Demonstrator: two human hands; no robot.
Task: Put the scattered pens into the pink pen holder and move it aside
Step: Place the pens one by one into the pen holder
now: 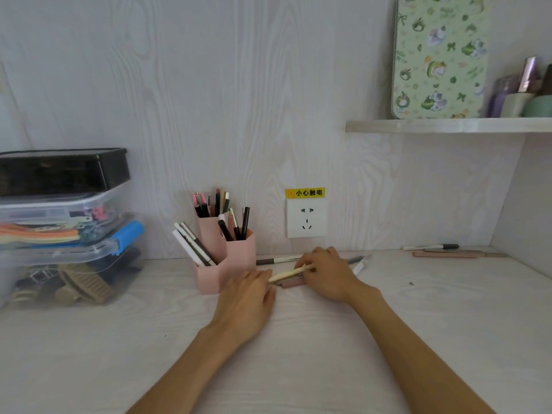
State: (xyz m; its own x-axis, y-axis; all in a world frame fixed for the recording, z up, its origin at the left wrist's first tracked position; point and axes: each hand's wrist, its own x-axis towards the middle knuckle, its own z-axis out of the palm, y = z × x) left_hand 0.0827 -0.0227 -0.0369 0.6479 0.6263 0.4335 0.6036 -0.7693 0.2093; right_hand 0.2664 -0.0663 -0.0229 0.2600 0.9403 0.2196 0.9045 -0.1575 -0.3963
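Observation:
The pink pen holder (236, 252) stands on the desk by the wall, its three compartments holding several pens. My right hand (328, 271) pinches a cream pen (286, 274) just right of the holder. A pinkish pen (294, 283) lies beneath it on the desk. My left hand (246, 297) rests flat beside the holder with fingers spread, its fingertips close to the cream pen's tip. A grey-and-white pen (276, 260) lies behind my hands along the wall. More pens (360, 262) poke out past my right hand. Further pens (442, 251) lie at the far right.
Stacked clear storage boxes (59, 234) with a black case on top fill the left side. A wall socket (306, 221) sits behind the holder. A shelf (448, 125) at upper right carries a patterned tin and bottles. A side wall closes off the right.

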